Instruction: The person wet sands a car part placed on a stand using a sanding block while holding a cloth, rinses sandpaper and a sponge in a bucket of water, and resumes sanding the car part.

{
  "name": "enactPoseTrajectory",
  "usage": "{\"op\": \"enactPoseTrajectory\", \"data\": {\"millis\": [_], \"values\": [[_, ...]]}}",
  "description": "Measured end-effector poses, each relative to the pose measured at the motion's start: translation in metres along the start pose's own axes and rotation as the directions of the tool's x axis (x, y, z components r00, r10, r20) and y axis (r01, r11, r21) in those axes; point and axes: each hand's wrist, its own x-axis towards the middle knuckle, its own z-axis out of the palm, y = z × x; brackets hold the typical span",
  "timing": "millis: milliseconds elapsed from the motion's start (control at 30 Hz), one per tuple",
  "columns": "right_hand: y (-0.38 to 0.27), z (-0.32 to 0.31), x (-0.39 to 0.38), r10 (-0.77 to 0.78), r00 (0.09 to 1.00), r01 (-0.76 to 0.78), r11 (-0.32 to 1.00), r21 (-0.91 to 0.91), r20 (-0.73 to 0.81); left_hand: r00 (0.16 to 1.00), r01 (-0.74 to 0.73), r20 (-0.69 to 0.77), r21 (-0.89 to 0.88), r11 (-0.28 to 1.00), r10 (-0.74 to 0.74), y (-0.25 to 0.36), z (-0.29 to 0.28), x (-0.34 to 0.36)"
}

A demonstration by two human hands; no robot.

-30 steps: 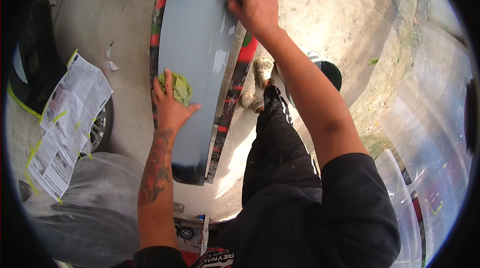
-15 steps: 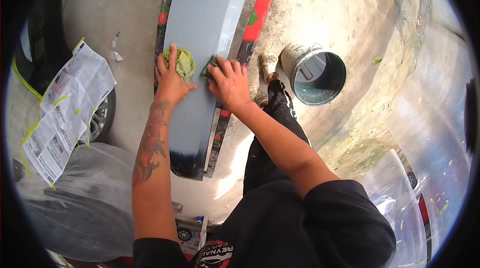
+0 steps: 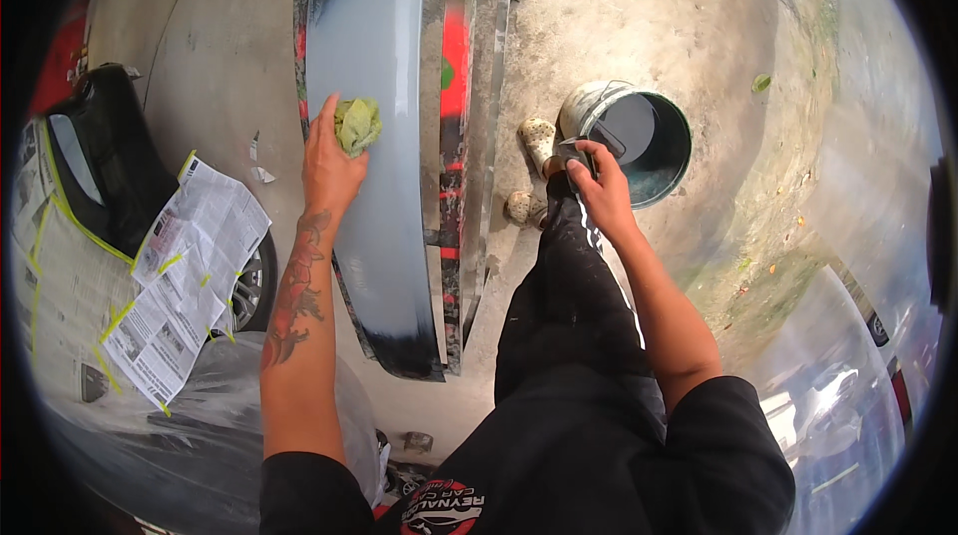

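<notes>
Condition of work: the long grey panel (image 3: 374,171) lies lengthwise on a red-and-black stand (image 3: 456,61), to the left of the person's legs. Its broad middle shows a fairly even dull grey; dark patches remain toward the far end and a black band at the near end. Judged on this, the surface work appears well advanced but unfinished. Whether the dark ends are due further treatment cannot be determined.

Hands: the left hand (image 3: 334,176) is closed around a crumpled yellow-green cloth (image 3: 358,128) on the panel. The right hand (image 3: 604,186) is off the panel, just beside the bucket (image 3: 577,114), pinching a small dark pad (image 3: 570,150), partly hidden.

Edges and clearance: the panel's left edge sits close to the stand's rail; along its right edge a gap separates it from the red-and-black rail. The shoes (image 3: 537,143) stand between stand and bucket, narrowing that side. To the left, a strip of concrete floor (image 3: 215,61) separates the stand from a wheel (image 3: 257,280) and taped newspaper (image 3: 190,280); passage there is judged adequate.
</notes>
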Motion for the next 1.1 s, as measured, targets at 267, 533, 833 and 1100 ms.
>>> {"op": "enactPoseTrajectory", "data": {"millis": [267,533,833,1100], "values": [[0.104,-0.098,-0.045,0.414,0.910,-0.403,0.880,0.254,0.011,0.983,-0.175,0.031,0.429,0.886,0.179,0.092,0.009,0.217],[0.194,-0.103,-0.089,0.594,0.789,-0.613,0.779,-0.133,-0.157,0.961,-0.243,0.225,0.415,0.877,0.160,0.089,0.038,0.186],[0.131,-0.095,-0.048,0.248,0.966,-0.257,0.914,-0.315,-0.068,0.954,-0.149,0.290,0.262,0.954,0.069,0.039,0.045,-0.021],[0.098,-0.095,-0.047,0.256,0.966,-0.260,0.941,-0.217,-0.048,0.833,-0.168,0.551,0.158,0.973,0.054,0.033,0.006,-0.104]]}}
